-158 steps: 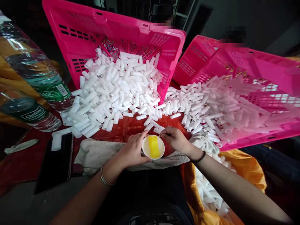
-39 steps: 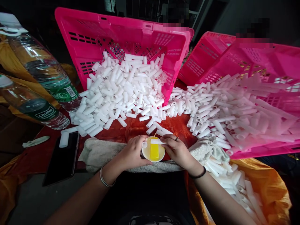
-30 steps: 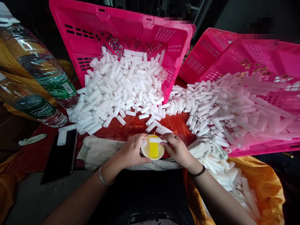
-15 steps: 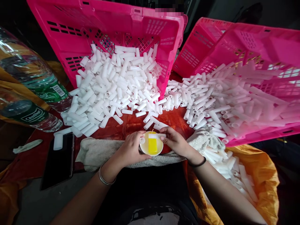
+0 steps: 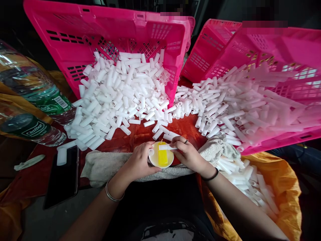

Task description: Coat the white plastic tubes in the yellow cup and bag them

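A small white dish [image 5: 155, 160] holds a bright yellow block [image 5: 163, 157] with a thin pale stick at its top. My left hand [image 5: 139, 160] curls around the dish's left side, its thumb along the lower rim. A short white plastic tube [image 5: 150, 152] is in its fingers, open end facing me. In my right hand [image 5: 187, 152], a second white tube [image 5: 165, 147] is pinched and lies level across the top of the yellow block. Whether it touches the block I cannot tell.
White tubes spill from two tipped pink crates [image 5: 173, 43] onto the red tabletop [image 5: 140, 129]. A rolled towel [image 5: 107, 164] lines the front edge. Left are a phone [image 5: 62, 180] and two plastic bottles [image 5: 37, 129]. An orange sack [image 5: 288, 180] of tubes stands at lower right.
The tube in my right hand has shifted slightly and tilts a little differently over the yellow block. My left hand keeps its hold by the dish. The whole view has moved slightly.
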Motion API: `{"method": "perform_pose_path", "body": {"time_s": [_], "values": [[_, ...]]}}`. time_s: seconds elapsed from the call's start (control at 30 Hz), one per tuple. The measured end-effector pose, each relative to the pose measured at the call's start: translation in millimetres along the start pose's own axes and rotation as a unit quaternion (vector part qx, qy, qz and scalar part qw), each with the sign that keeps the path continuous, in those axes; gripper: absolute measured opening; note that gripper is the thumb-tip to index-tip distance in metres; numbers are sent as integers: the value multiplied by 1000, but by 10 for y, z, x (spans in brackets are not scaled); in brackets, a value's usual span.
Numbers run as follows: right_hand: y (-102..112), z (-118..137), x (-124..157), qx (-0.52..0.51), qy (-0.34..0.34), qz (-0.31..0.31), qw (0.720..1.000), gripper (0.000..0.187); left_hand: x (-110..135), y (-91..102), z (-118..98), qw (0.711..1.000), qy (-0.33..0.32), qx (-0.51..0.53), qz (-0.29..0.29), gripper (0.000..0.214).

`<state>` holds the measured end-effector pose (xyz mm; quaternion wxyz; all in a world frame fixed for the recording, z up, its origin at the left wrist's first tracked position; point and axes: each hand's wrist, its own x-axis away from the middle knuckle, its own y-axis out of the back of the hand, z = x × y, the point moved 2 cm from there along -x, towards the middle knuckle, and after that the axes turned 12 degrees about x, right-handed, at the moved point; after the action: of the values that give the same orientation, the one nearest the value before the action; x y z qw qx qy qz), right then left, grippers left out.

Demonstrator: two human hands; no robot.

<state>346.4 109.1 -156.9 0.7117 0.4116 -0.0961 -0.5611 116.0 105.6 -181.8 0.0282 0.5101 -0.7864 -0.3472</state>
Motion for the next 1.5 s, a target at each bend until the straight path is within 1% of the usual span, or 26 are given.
{"method": "perform_pose_path", "body": {"time_s": [0.03, 0.13, 0.17, 0.2, 0.27, 0.37, 0.43, 0.5, 0.57, 0.63, 0.7, 0.77, 0.83, 0.93, 1.0, 1.07, 1.1, 1.17, 1.2, 1.23, 1.27, 1.33, 1.37, 1.4, 1.43, 1.5], "values": [[-5, 5, 1, -17, -2, 1, 1000, 13, 1, 0, 1, 1000, 1, 0, -1, 90], [-43, -16, 10, -78, -75, 47, 993, 22, 1, -1, 0, 1000, 8, 4, 0, 89], [-48, -25, 16, -71, -86, 54, 992, 22, -1, -3, -2, 1000, 11, 5, 0, 89], [-42, -33, 24, -46, -78, 49, 995, 20, -3, -4, -4, 1000, 14, 6, 0, 88], [1, -44, 48, 36, -6, 11, 999, 16, -9, -3, -7, 1000, 14, 8, -2, 86], [86, -50, 120, 130, 128, -18, 983, 18, -17, 28, -18, 1000, -11, 6, -7, 80], [148, -26, 171, 152, 163, -33, 974, 20, -24, 83, -40, 999, -36, -2, -19, 70], [215, 50, 201, 135, 139, -76, 978, 17, -40, 158, -79, 999, -35, -4, -32, 46], [274, 176, 212, 79, 75, -127, 986, 15, -70, 227, -153, 1000, -21, -9, -20, 22], [309, 323, 208, 15, 12, -141, 990, 16, -109, 279, -277, 999, -36, -27, 6, 20], [332, 468, 197, -21, -10, -121, 992, 15, -145, 320, -434, 994, -84, -62, 18, 22], [353, 579, 190, -31, -15, -89, 995, 15, -167, 353, -586, 985, -131, -111, 7, 24], [366, 654, 189, -41, -30, -56, 997, 16, -168, 366, -706, 972, -160, -171, 5, 24], [360, 741, 179, -69, -69, -10, 995, 19, -130, 337, -810, 958, -171, -228, 29, 23], [350, 796, 154, -71, -81, 10, 994, 22, -87, 294, -851, 961, -162, -223, 38, 22], [353, 840, 127, -36, -71, 5, 997, 26, -42, 243, -897, 972, -139, -188, 36, 23], [362, 858, 120, -1, -54, -11, 998, 28, -21, 219, -925, 980, -121, -156, 35, 24], [385, 893, 135, 76, 4, -55, 996, 28, 14, 178, -990, 996, -61, -49, 51, 24], [393, 913, 160, 104, 41, -74, 991, 28, 31, 158, -1019, 997, -11, 31, 77, 24], [397, 936, 195, 120, 77, -88, 986, 29, 51, 136, -1045, 984, 53, 127, 115, 26], [393, 961, 237, 123, 108, -95, 982, 30, 78, 112, -1069, 953, 125, 224, 163, 28], [360, 1022, 326, 113, 138, -102, 979, 31, 156, 60, -1123, 861, 253, 365, 248, 32], [331, 1055, 366, 110, 132, -107, 979, 32, 196, 37, -1152, 835, 285, 388, 267, 32], [294, 1086, 400, 107, 108, -113, 982, 34, 231, 16, -1179, 841, 288, 377, 260, 30], [256, 1110, 430, 102, 70, -118, 985, 36, 260, -7, -1209, 874, 263, 336, 233, 26], [202, 1127, 493, 77, -26, -117, 990, 40, 310, -67, -1286, 951, 159, 207, 168, 17]]}}
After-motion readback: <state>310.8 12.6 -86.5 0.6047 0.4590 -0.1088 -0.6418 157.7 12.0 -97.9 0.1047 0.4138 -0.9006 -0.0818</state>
